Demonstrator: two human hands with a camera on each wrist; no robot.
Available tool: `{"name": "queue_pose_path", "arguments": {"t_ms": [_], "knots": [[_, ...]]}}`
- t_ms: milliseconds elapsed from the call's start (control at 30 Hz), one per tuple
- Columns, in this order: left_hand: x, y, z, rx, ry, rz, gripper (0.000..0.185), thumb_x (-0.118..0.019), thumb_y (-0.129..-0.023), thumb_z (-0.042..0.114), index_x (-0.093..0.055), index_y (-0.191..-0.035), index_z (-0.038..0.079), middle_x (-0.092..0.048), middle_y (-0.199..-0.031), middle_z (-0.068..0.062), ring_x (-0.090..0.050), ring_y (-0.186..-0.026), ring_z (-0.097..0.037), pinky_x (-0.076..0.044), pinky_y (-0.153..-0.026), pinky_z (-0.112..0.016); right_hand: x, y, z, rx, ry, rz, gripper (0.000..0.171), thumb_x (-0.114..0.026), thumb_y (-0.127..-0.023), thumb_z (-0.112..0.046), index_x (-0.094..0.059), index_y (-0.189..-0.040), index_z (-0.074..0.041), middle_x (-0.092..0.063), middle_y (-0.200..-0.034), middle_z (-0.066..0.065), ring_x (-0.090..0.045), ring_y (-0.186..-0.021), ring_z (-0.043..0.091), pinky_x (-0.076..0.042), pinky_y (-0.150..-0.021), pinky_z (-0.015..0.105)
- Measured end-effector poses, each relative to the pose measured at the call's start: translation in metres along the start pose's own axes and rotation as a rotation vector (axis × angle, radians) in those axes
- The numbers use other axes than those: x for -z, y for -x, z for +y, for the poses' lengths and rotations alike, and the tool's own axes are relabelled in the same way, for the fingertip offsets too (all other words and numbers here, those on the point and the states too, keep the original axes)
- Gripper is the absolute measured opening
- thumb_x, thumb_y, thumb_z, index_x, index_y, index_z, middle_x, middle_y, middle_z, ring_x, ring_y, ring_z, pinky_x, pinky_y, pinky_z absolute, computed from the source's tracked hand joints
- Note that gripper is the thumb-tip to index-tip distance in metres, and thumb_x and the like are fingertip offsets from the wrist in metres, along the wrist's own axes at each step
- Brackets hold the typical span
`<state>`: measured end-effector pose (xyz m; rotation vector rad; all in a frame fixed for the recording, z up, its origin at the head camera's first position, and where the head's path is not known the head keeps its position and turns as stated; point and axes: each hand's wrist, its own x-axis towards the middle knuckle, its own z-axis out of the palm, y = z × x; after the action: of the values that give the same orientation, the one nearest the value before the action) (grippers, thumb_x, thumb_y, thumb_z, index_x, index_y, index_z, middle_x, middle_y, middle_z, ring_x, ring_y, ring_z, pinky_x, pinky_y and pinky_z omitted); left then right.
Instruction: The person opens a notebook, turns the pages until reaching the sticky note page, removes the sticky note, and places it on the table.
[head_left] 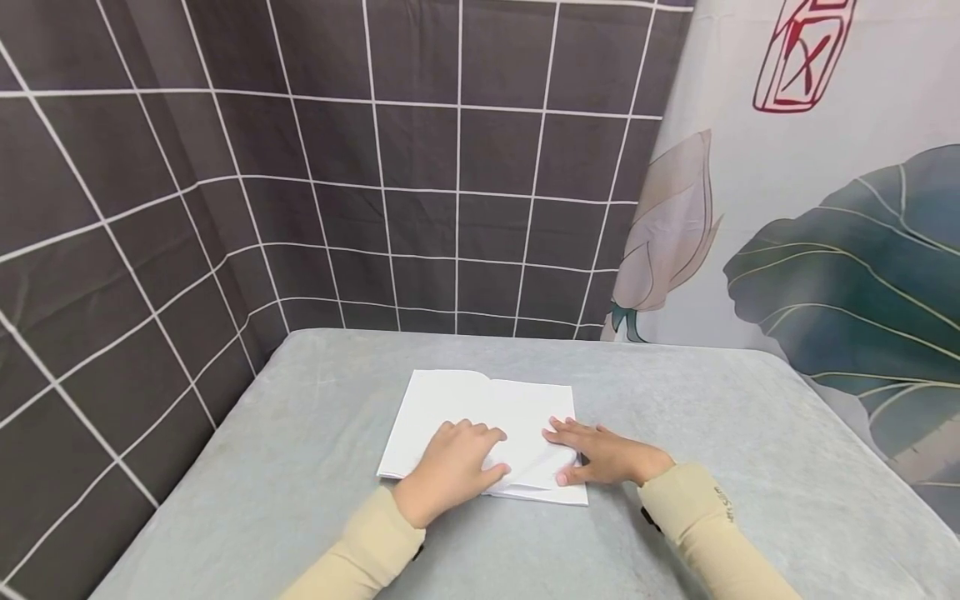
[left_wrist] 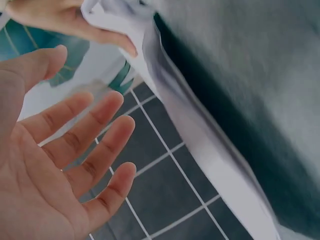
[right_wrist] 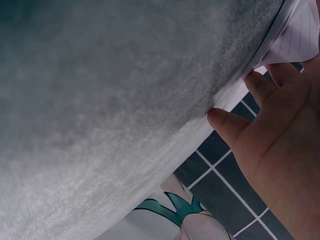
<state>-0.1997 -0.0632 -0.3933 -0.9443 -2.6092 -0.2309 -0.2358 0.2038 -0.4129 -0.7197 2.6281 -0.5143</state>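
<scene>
- The notebook (head_left: 442,400) lies spread open on the worktop (head_left: 315,433), white pages up, its left side bowing softly into the fold.
- Its upper right-hand leaf (head_left: 525,408) isn't flat: the near outer corner rides up in a loose curl beside the right hand (head_left: 611,457), so a downward push there could crease it. Dragging the palm sideways might rumple or tear that thin paper.
- That hand reaches over the notebook's right edge, fingers outstretched and touching paper, with no firm grip that I can make out.
- The left hand (head_left: 455,461) is over the notebook's near middle, fingers loosely spread, holding nothing; whether it touches the page I can't tell. If it bears no weight, a tug from the right could swivel the whole notebook.
- From beside the right wrist, the curled paper shows faint ruled lines; the sheet looks thin and springy, likely to flop back if released.
- Around the notebook, the worktop's grey covering has a short, velvety nap, which might let it slide or bunch.
- Beyond the notebook hangs dark cloth (head_left: 420,217) with white grid lines, rippled by soft folds; to its right, pale fabric (head_left: 738,200) bears a lotus print.
</scene>
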Motion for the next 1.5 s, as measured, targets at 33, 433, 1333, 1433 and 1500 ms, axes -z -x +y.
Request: {"name": "queue_pose_path", "arguments": {"t_ms": [33, 433, 1333, 1433, 1500], "knots": [[-0.002, 0.000, 0.003, -0.011, -0.015, -0.005, 0.035, -0.071, -0.082, 0.039, -0.070, -0.108, 0.015, -0.072, -0.092, 0.002, -0.063, -0.077, -0.016, -0.045, -0.066, -0.030, 0.000, 0.000, 0.000, 0.002, 0.001, 0.001, 0.080, -0.064, -0.083, -0.052, -0.038, -0.148, -0.014, -0.023, -0.159, 0.010, -0.019, -0.146, 0.036, -0.012, -0.112, 0.065], [-0.023, -0.006, 0.023, -0.091, -0.148, -0.064, 0.034, -0.073, -0.079, 0.046, -0.069, -0.100, 0.020, -0.070, -0.083, 0.006, -0.059, -0.070, -0.012, -0.038, -0.063, -0.027, 0.001, 0.002, -0.003, 0.025, -0.001, 0.006, 0.078, -0.063, -0.085, -0.050, -0.038, -0.147, -0.011, -0.024, -0.159, 0.013, -0.020, -0.145, 0.040, -0.013, -0.110, 0.068], [-0.026, -0.009, 0.036, -0.122, -0.249, -0.040, 0.007, -0.065, -0.087, 0.025, -0.071, -0.089, 0.021, -0.069, -0.078, 0.005, -0.060, -0.068, -0.011, -0.039, -0.063, -0.026, 0.002, 0.003, -0.010, 0.017, 0.049, 0.010, 0.079, -0.062, -0.085, -0.052, -0.038, -0.147, -0.009, -0.026, -0.157, 0.014, -0.022, -0.145, 0.039, -0.017, -0.110, 0.067], [-0.026, -0.009, 0.035, -0.126, -0.251, -0.041, 0.007, -0.065, -0.087, 0.025, -0.071, -0.088, 0.021, -0.069, -0.078, 0.005, -0.060, -0.067, -0.010, -0.039, -0.063, -0.026, 0.002, 0.004, -0.011, 0.022, 0.055, 0.018, 0.079, -0.062, -0.085, -0.052, -0.038, -0.147, -0.008, -0.026, -0.157, 0.015, -0.022, -0.144, 0.040, -0.017, -0.109, 0.067], [-0.026, -0.010, 0.035, -0.127, -0.251, -0.038, 0.007, -0.066, -0.087, 0.025, -0.071, -0.088, 0.020, -0.069, -0.077, 0.005, -0.060, -0.066, -0.010, -0.040, -0.062, -0.026, 0.002, 0.004, -0.011, 0.028, 0.061, 0.025, 0.079, -0.061, -0.086, -0.053, -0.038, -0.147, -0.008, -0.027, -0.157, 0.016, -0.022, -0.144, 0.041, -0.017, -0.109, 0.068]]}}
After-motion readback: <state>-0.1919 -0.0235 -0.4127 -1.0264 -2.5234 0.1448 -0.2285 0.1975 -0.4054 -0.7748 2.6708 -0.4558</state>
